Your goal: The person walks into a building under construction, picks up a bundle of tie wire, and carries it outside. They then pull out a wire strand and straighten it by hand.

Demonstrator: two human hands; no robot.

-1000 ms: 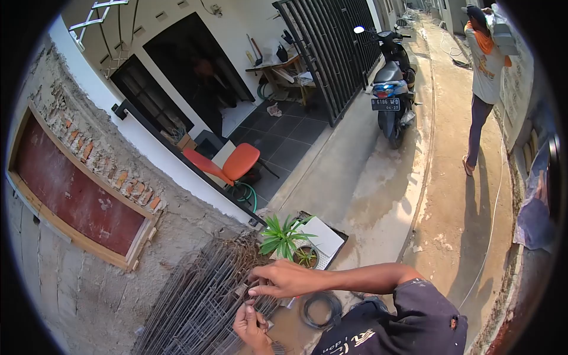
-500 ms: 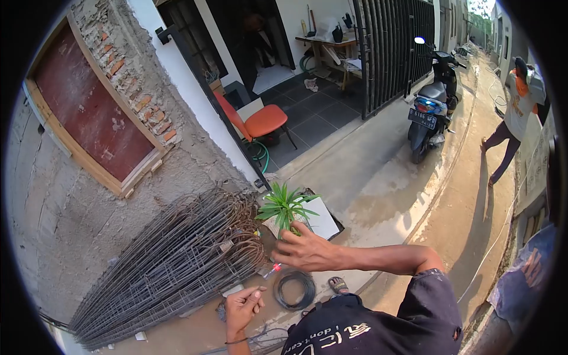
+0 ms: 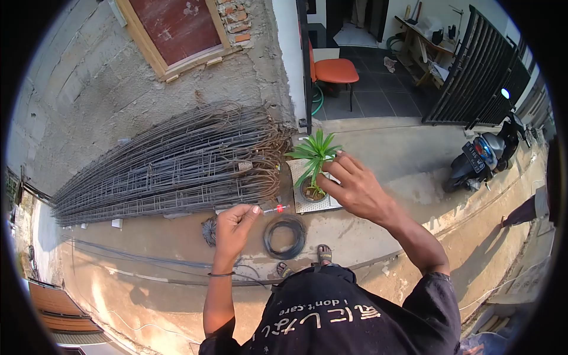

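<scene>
My left hand [image 3: 235, 225] pinches a thin pale stick-like thing [image 3: 277, 209] with a red part near its far end. Its exact kind is too small to make out. On the right, my right hand [image 3: 355, 188] is raised with curled fingers in front of a green leafy plant [image 3: 318, 155]. Whether those fingers touch the leaves or hold something, I cannot tell. The plant stands in a round dark pot [image 3: 309, 195] on a pale patterned slab [image 3: 300, 170]. Below, between both hands, lies a coil of dark wire [image 3: 268, 238] on the ground.
Long bundles of steel rebar cages [image 3: 171, 163] lie along the rough wall at left. An orange chair [image 3: 335, 70] stands in the doorway by a black gate [image 3: 473, 71]. A motorbike [image 3: 482, 157] is parked at right, with another person's leg [image 3: 523, 216] beyond.
My view has swung round, so the scene sits further left and higher. My hands have moved apart. The red-ended thing now extends from my left fingertips; before, it showed beside my right hand.
</scene>
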